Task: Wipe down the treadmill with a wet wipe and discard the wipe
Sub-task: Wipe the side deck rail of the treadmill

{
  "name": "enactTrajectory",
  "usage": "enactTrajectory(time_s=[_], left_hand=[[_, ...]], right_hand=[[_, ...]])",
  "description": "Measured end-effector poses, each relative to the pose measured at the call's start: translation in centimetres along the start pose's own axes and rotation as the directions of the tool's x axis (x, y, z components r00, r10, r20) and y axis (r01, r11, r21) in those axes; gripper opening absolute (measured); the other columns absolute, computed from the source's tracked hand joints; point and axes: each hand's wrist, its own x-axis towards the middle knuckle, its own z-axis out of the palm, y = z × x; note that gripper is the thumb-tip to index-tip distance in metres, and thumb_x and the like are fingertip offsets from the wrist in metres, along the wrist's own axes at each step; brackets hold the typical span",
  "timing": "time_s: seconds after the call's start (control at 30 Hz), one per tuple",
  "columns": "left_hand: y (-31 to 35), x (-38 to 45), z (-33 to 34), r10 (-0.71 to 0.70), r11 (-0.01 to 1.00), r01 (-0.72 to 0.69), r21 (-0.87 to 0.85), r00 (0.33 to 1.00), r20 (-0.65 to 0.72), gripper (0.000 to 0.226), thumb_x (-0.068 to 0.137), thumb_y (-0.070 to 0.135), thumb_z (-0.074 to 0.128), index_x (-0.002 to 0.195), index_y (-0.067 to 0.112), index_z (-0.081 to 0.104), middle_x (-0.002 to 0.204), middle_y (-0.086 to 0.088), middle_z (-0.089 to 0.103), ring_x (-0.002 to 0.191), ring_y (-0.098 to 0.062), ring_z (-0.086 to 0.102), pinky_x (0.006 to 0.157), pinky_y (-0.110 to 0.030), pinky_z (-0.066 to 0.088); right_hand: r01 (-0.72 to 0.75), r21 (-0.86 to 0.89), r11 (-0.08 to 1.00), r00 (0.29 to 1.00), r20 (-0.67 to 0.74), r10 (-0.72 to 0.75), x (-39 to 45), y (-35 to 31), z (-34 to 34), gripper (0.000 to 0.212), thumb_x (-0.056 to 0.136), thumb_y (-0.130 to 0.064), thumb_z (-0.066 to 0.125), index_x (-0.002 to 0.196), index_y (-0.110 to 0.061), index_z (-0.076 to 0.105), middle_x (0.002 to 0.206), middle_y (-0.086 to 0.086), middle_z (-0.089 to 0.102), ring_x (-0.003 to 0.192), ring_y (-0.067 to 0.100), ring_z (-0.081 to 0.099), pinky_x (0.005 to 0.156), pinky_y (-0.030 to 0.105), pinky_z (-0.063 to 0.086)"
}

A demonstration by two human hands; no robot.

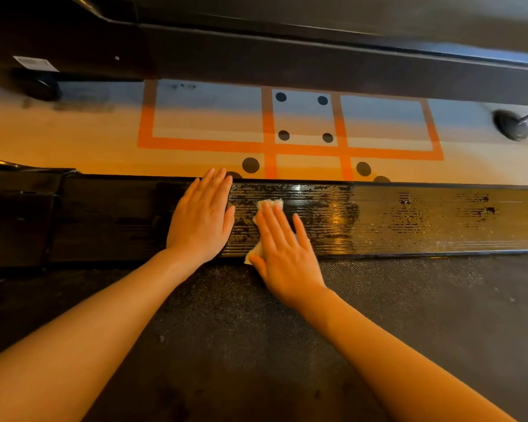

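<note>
Both hands lie flat on the treadmill's ribbed rail [409,220]. Right hand [287,257], fingers straight, presses the wipe [269,205] down to scrub; wet streaks spread toward 3 o'clock. Left hand [201,217], open and empty, braces at 9 o'clock, likely for balance.

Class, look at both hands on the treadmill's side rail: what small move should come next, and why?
Probably slide the right hand, pressing the wet wipe, leftward toward the left hand. The side rail gleams wet to the right, while the stretch beyond the left hand looks dull.
</note>
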Motion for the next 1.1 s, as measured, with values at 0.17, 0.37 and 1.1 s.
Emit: enactTrajectory(time_s=[0.17,0.37,1.1], left_hand=[[0.0,0.0,-0.2,-0.005,1.0,0.005,-0.011,1.0,0.011,0.058,0.103,0.035,0.032,0.153,0.008,0.022,0.162,-0.009,0.015,0.15,-0.02,0.01,0.122,-0.036,0.007],[0.0,0.0,-0.3,-0.005,1.0,0.005,-0.024,1.0,0.009,0.058,0.104,0.035,0.031,0.154,0.009,0.02,0.163,-0.008,0.013,0.151,-0.02,0.007,0.122,-0.035,0.004],[0.1,0.0,-0.3,0.003,1.0,-0.003,-0.011,1.0,0.013,0.058,0.103,0.035,0.03,0.154,0.009,0.021,0.163,-0.008,0.015,0.151,-0.02,0.009,0.121,-0.034,0.003]], right_hand=[[0.04,0.018,0.999,0.999,0.027,-0.04,1.6,-0.2,-0.5,0.074,0.1,-0.058,0.014,0.157,-0.012,0.001,0.165,0.005,-0.008,0.151,0.02,-0.014,0.121,0.045,-0.008],[-0.105,0.114,0.988,0.994,0.045,0.1,-1.9,5.9,-0.8,0.075,0.098,-0.06,0.007,0.157,-0.016,-0.008,0.164,-0.001,-0.017,0.149,0.014,-0.02,0.122,0.044,-0.008],[0.006,-0.01,1.0,0.998,0.058,-0.005,-3.4,8.3,-0.3,0.074,0.101,-0.057,0.015,0.158,-0.012,0.002,0.165,0.004,-0.008,0.152,0.019,-0.01,0.122,0.041,-0.003]])
